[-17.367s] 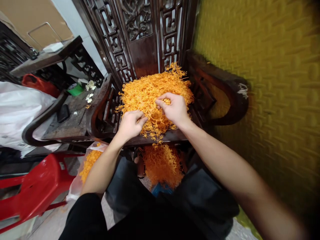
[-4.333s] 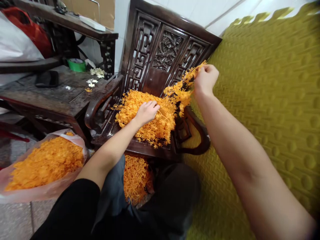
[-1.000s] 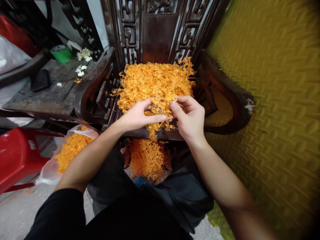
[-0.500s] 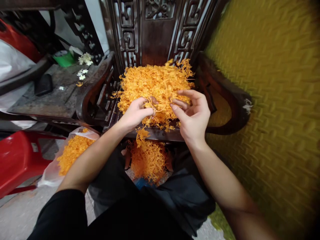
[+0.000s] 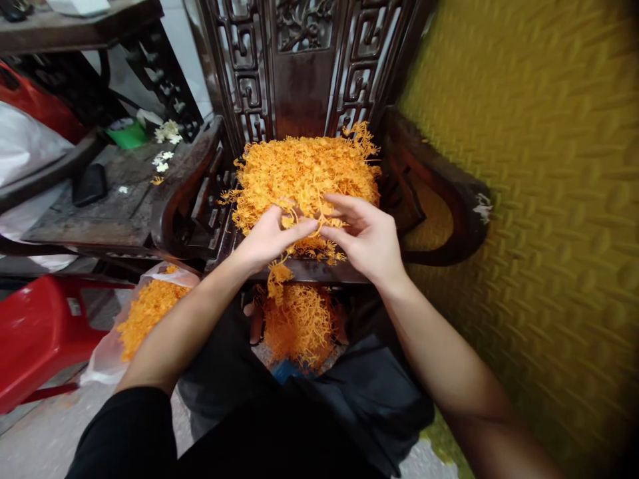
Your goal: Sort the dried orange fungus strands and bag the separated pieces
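A thick heap of orange flower-like strands [image 5: 304,163] covers the seat of a dark carved wooden chair [image 5: 304,86]. Over its front edge, my left hand [image 5: 272,236] pinches a thin orange strand, its thumb pointing right. My right hand [image 5: 367,236] is closed on the same strand, fingertips almost touching the left thumb. Below my left hand, an orange cluster [image 5: 278,278] hangs past the seat edge. More orange strands [image 5: 299,322] lie lower down between the person's legs.
A clear plastic bag [image 5: 107,346] holding orange pieces stands at the left, beside a red stool [image 5: 44,332]. On the left wooden seat [image 5: 120,213] are a green roll [image 5: 128,135], a black pouch [image 5: 90,185] and white flowers [image 5: 162,159]. Yellow textured surface [image 5: 539,166] at right.
My right hand has moved left and slightly down, bringing its fingertips close to my left thumb. The strand's raised loop between the hands has drawn in. The view has shifted slightly.
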A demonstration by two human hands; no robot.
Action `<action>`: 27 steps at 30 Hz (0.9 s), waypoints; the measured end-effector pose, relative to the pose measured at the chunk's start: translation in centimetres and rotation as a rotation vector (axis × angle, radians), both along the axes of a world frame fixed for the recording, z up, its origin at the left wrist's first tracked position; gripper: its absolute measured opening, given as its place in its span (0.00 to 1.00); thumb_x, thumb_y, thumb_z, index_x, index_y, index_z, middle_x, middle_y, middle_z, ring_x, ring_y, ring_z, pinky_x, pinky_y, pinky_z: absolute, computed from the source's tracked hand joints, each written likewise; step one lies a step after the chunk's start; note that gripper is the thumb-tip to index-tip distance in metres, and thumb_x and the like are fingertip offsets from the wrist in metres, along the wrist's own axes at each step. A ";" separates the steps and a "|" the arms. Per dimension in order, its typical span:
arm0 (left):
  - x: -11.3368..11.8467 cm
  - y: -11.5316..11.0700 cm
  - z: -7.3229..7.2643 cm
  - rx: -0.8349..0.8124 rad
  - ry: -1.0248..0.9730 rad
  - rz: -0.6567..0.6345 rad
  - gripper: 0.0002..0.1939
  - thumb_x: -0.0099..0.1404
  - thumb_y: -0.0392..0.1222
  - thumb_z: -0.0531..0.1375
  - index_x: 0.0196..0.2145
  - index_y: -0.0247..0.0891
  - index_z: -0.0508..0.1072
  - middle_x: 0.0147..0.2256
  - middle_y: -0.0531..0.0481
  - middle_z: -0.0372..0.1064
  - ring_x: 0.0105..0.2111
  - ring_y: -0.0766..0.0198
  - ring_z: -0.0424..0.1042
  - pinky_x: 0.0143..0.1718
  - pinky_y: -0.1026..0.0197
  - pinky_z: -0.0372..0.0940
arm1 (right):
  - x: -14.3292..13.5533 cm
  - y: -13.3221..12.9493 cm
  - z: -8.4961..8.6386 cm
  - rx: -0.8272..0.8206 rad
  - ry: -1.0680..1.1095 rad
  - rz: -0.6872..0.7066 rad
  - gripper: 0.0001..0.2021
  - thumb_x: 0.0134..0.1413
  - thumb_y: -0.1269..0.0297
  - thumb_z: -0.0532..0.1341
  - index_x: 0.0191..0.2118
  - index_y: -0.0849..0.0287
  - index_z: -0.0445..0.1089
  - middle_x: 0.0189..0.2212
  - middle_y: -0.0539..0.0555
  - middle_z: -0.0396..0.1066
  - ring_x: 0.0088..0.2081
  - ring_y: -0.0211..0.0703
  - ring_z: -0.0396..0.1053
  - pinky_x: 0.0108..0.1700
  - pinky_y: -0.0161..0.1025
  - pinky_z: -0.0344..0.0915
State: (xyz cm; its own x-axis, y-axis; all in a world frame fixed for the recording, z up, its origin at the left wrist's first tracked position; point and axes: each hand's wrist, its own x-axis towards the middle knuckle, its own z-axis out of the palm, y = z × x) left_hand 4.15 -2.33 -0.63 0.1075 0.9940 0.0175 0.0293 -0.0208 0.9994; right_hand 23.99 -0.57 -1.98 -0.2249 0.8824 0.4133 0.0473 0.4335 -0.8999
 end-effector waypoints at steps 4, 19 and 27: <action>0.6 0.1 -0.5 0.038 -0.020 -0.048 0.22 0.56 0.50 0.74 0.44 0.35 0.78 0.43 0.44 0.79 0.43 0.59 0.77 0.51 0.55 0.69 | -0.3 -0.6 0.0 0.149 -0.196 -0.089 0.22 0.53 0.69 0.72 0.54 0.52 0.78 0.44 0.54 0.80 0.39 0.46 0.78 0.43 0.47 0.79; 1.4 -0.4 0.8 -0.058 -0.116 -0.058 0.20 0.51 0.51 0.77 0.28 0.36 0.73 0.28 0.46 0.76 0.24 0.62 0.72 0.28 0.56 0.70 | -0.6 -0.3 0.6 -0.141 0.098 -0.106 0.08 0.49 0.60 0.75 0.33 0.56 0.79 0.29 0.53 0.80 0.31 0.47 0.79 0.37 0.48 0.79; -1.4 -1.3 2.0 -0.230 -0.159 -0.355 0.15 0.50 0.45 0.77 0.24 0.36 0.76 0.24 0.48 0.75 0.20 0.68 0.69 0.22 0.62 0.64 | 3.2 4.0 0.1 -0.158 0.364 -0.175 0.13 0.51 0.59 0.70 0.34 0.53 0.65 0.38 0.53 0.78 0.36 0.41 0.77 0.36 0.41 0.75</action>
State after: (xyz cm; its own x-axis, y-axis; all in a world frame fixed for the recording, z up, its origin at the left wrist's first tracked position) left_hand 2.75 -3.66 1.35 0.4566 0.8759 -0.1560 -0.0939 0.2218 0.9706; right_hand 27.18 3.45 -1.84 0.0694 0.9530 0.2949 -0.2248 0.3030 -0.9261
